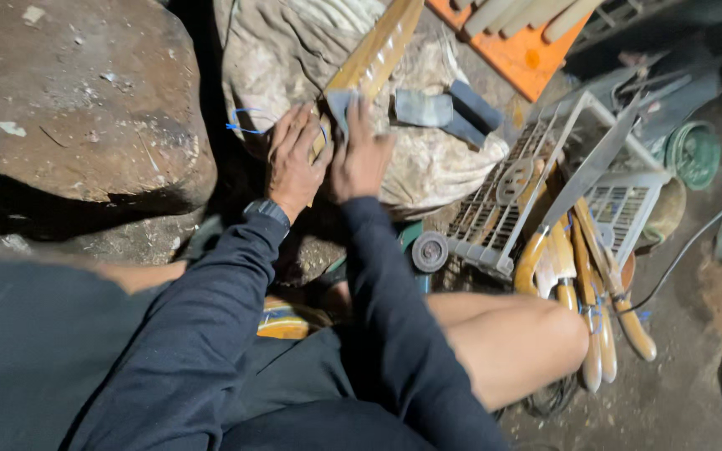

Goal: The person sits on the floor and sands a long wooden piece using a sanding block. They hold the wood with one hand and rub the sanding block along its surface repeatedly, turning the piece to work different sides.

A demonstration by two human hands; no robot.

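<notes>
A long light wooden piece (376,52) lies slanted across a dirty white sack (294,50). My left hand (292,159) grips its near end, with a thin blue string (244,121) beside the fingers. My right hand (361,154) presses a small grey sheet, like sandpaper (340,104), flat against the wood. Both arms wear dark long sleeves, and a dark watch (267,210) sits on the left wrist.
A big brown rock (77,92) fills the left. Two grey blocks (449,108) lie on the sack. At the right a white wire basket (503,209) leans over several knives with wooden handles (595,276). An orange board (520,54) with light wooden sticks lies at the top, a green bowl (694,154) far right.
</notes>
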